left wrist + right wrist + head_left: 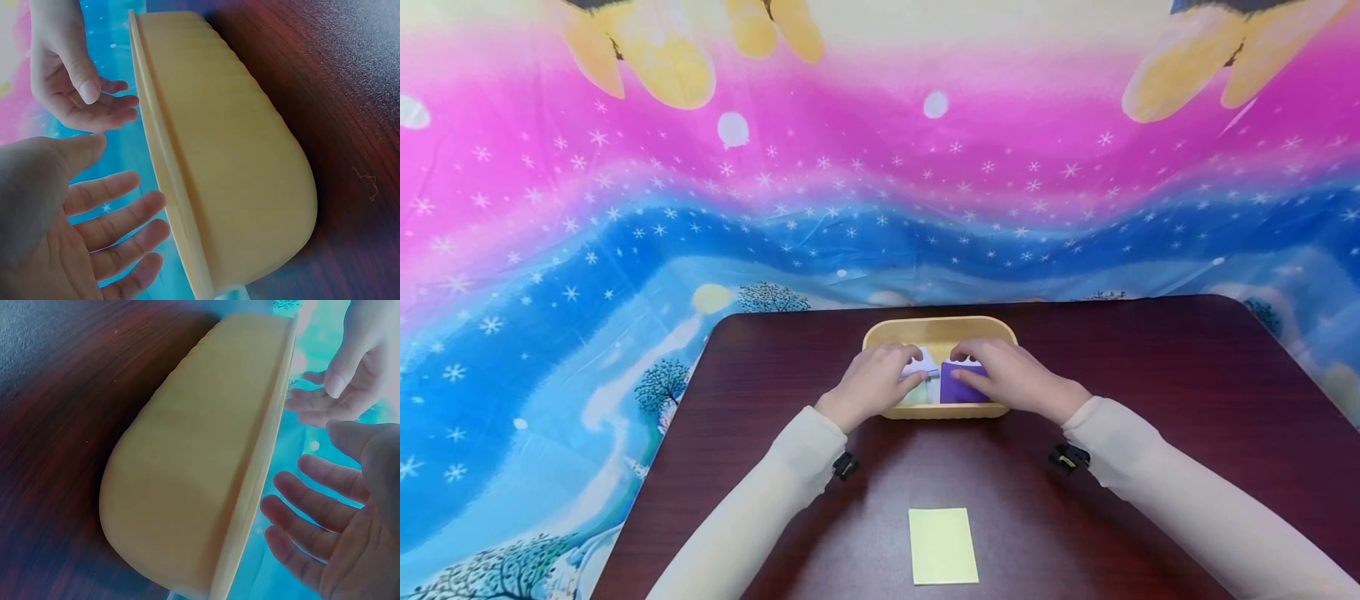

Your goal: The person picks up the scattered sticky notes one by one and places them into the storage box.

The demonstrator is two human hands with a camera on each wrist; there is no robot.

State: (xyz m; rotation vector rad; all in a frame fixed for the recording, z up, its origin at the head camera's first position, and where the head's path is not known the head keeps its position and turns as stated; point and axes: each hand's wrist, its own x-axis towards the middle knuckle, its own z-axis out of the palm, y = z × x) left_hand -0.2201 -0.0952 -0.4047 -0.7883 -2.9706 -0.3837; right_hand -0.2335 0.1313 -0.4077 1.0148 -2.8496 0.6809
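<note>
A yellow plastic basket stands toward the back of the dark table. Inside it at the right is a flat purple rectangle, partly covered by my right hand. At the left are whitish flat pieces and something pale green, half hidden under my left hand. My left hand hovers over the basket's left part, and my right hand over its right part. In the wrist views both hands' fingers are spread and loosely bent at the basket's rim, with nothing held between them.
A pale yellow rectangular notepad lies on the table in front of the basket, between the forearms. Behind the table hangs a colourful printed cloth. Dark wrist cameras sit under the sleeves.
</note>
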